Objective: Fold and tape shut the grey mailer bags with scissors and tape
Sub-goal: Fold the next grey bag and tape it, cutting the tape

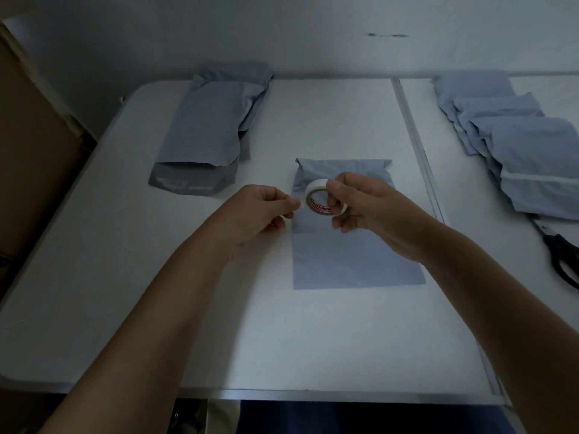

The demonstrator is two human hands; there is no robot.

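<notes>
- While both hands hover over the middle of the frame, the right hand (360, 205) grips a white roll of tape (319, 198), thumb on the top of the roll and fingers curled through and under it.
- The left hand (263, 211) sits just left of the roll, its thumb and fingertips pinched together on what looks like the loose end of the tape; the strip itself is too pale to make out.
- Beneath the hands, a grey mailer bag (354, 258) lies flat on the white table (313, 339), its far end folded over.
- In the upper left of the frame rests a stack of unsealed bags (206, 130), the darker open flaps facing the near side.
- At the upper right, a pile of stuffed bags (513, 142) overlaps in a row, one showing a pale strip across it.
- Black scissors (560, 252) lie at the right edge, just below that pile.
- A brown cardboard box (28, 145) stands at the left edge.
</notes>
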